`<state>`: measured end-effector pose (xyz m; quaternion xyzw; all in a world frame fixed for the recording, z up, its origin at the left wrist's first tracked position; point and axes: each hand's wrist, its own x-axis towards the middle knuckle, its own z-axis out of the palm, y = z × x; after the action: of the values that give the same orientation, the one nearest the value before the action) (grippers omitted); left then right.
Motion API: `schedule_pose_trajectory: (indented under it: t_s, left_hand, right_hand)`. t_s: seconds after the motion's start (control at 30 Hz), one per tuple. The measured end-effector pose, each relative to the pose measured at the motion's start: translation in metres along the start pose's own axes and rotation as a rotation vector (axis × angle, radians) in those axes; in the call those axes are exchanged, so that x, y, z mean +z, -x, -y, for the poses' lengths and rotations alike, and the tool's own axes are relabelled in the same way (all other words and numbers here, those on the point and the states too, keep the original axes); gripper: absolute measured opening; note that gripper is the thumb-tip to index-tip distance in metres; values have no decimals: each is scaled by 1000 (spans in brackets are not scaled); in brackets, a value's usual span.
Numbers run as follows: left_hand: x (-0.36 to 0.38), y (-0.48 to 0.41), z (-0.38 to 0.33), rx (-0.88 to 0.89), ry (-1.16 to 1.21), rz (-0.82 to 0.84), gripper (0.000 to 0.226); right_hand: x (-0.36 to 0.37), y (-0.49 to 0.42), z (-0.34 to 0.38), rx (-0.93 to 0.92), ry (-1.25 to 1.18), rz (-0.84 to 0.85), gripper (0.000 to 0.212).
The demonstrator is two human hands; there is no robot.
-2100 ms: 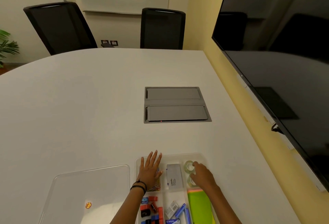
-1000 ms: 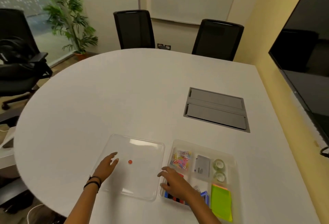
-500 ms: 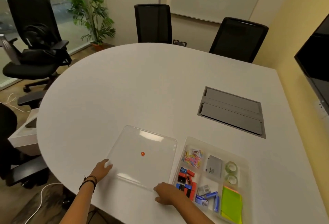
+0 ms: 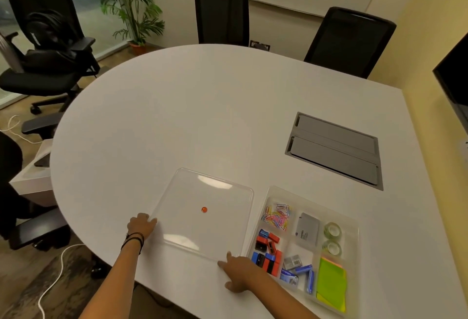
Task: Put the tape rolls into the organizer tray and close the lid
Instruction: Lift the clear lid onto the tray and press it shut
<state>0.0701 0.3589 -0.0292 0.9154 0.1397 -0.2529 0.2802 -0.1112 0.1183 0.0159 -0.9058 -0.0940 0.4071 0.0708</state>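
Note:
Two clear tape rolls (image 4: 332,230) (image 4: 331,247) lie in the right-hand compartment of the clear organizer tray (image 4: 314,203), which stands uncovered near the table's front edge. Its clear lid (image 4: 207,192), marked with an orange dot, lies flat on the table just left of the tray. My left hand (image 4: 140,225) curls over the lid's left edge. My right hand (image 4: 240,273) pinches the lid's near right corner, close to the tray's left wall.
The tray also holds coloured paper clips (image 4: 277,217), a grey box (image 4: 307,230), red and blue clips (image 4: 267,250) and green sticky notes (image 4: 331,283). A grey cable hatch (image 4: 334,149) is set into the white table (image 4: 177,116). Black chairs ring the table.
Both hands left the tray and went to the lid, the left to its left edge, the right to its near right corner. The view swung left.

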Motion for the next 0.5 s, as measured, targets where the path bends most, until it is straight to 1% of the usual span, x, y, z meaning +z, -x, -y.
schedule_pose_trajectory:
  t_s: [0.13, 0.23, 0.33, 0.4, 0.43, 0.47, 0.5]
  left_hand:
    - [-2, -4, -3, -17, -66, 13, 37]
    - [-1, 0, -3, -28, -89, 27, 38]
    - [1, 0, 0, 6, 0, 16, 30]
    - [0, -2, 6, 42, 92, 11, 43]
    - [-3, -1, 8, 49, 138, 6, 43]
    - [-6, 1, 10, 50, 177, -4, 39]
    - [-9, 3, 12, 40, 230, -14, 29]
  right_hand:
    - [-1, -2, 0, -10, -12, 22, 67]
    - [-3, -2, 1, -9, -36, 23, 66]
    - [-5, -1, 0, -15, -52, 22, 66]
    - [-6, 0, -1, -18, -58, 18, 65]
    - [-6, 0, -1, -16, -67, 14, 65]
    - [-6, 0, -1, -11, -81, 8, 64]
    - [-6, 0, -1, -3, -100, 1, 63]
